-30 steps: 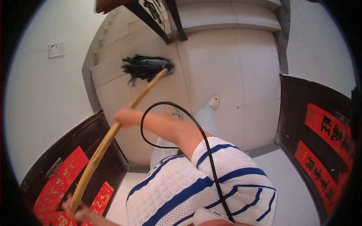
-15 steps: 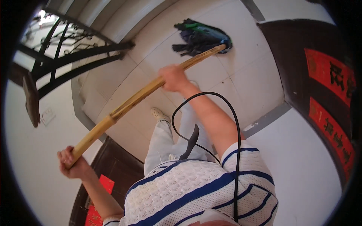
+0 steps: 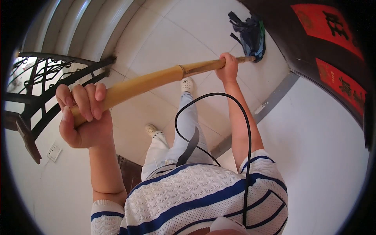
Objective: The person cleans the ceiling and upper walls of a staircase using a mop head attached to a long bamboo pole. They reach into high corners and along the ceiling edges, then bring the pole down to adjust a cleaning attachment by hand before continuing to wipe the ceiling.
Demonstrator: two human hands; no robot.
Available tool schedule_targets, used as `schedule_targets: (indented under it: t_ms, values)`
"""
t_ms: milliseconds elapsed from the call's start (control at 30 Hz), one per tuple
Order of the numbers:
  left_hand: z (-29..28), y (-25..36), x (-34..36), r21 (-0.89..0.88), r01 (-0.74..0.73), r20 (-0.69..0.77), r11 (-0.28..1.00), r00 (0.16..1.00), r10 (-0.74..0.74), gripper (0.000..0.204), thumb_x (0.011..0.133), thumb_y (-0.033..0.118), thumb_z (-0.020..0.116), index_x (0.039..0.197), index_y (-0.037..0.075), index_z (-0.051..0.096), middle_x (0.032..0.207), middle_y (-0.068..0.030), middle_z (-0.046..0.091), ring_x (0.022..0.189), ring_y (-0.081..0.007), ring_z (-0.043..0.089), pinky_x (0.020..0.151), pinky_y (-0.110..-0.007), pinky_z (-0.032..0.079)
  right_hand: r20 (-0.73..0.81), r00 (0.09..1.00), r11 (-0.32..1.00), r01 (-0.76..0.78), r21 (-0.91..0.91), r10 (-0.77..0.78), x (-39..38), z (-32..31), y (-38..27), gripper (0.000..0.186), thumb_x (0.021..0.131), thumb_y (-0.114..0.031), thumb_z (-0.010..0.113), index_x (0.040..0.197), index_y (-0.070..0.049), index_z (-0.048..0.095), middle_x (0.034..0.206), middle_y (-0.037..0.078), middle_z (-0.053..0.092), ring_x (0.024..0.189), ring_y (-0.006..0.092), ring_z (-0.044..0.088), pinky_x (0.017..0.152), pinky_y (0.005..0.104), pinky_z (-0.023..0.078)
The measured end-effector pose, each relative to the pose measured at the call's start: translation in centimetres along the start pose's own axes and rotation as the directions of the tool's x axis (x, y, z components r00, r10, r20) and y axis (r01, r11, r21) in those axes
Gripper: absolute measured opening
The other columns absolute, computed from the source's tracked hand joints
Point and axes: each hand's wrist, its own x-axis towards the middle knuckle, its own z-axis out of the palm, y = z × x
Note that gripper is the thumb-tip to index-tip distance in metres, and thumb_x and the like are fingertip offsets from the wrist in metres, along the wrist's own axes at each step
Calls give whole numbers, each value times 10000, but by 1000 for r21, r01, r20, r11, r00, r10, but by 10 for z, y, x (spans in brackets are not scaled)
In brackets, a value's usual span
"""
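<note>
My left hand (image 3: 84, 113) grips the near end of a thick yellow bamboo pole (image 3: 145, 80), fingers wrapped over it, at the left of the view. My right hand (image 3: 227, 68) is closed round the pole farther along, near the center-right. At the pole's far end, the mop head (image 3: 248, 37), made of dark strips with some blue and green, lies on the tiled floor (image 3: 176, 33) beside a dark door (image 3: 282, 37) at the upper right. A black cable hangs in a loop in front of my body.
Stairs (image 3: 84, 27) rise at the upper left beside a black metal railing (image 3: 51, 102) with a wooden handrail end (image 3: 27, 137). Red banners (image 3: 325, 23) hang on the right-hand door. A white wall (image 3: 313, 145) is at the lower right, and a socket (image 3: 54, 151) at the left.
The mop head has moved rightward, to beside the door. My left hand has risen toward mid-view and my right hand has moved right. The view has turned, showing more of the railing and stairs.
</note>
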Motion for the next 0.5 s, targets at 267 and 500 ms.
schedule_targets:
  t_ms: [267,500]
  values:
    - [-38,153,-136,208,-26,164,978,986,-9,360,713,180,598,861,125,274,480,15,462,388,-110,416,523,-257,409,267,961,994,-88,64,68,-168,-2,-163,197,601,-71,658,750,-104,534,731,112,579,776,317,557,689,376,445]
    - [-131,323,-279,324,-88,224,942,975,14,401,661,122,664,860,94,317,440,-5,474,357,-130,443,462,-278,443,722,643,937,-20,350,-256,-286,66,-316,309,531,-140,744,811,-74,630,782,116,630,733,288,601,655,354,474]
